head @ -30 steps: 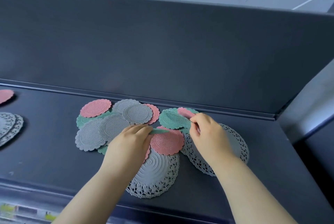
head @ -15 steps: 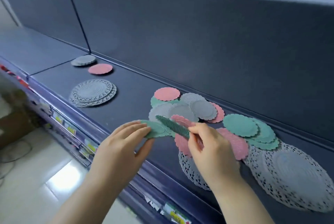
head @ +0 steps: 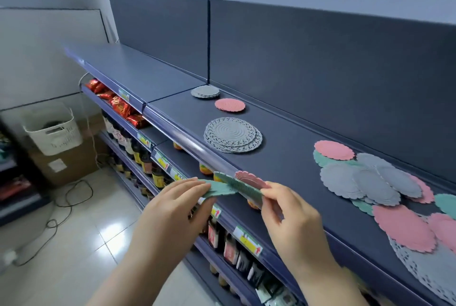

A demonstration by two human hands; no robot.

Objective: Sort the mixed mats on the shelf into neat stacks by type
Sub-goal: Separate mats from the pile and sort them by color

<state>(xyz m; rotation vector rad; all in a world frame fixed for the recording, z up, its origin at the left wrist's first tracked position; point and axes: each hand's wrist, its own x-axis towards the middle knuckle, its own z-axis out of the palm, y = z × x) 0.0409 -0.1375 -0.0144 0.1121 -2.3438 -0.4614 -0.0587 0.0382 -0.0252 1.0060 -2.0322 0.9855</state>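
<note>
Mats are held over the shelf [head: 283, 165] edge: a green mat [head: 218, 189] is pinched by the nearly straight left hand [head: 172, 207], a second green mat [head: 248, 192] and a pink mat [head: 251, 179] by the curled right hand [head: 291, 216]. Sorted stacks [head: 233, 137] lie at twelve o'clock, the mixed pile [head: 370, 182] at three.

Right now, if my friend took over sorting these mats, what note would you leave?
Left hand holds a green mat. Right hand pinches a second green mat plus a pink scalloped mat.
Done, far along the shelf: grey scalloped stack, single pink mat, lace doily stack.
Left: the mixed pile on the right, pink, green, grey and lace. No green stack shows yet.
</note>
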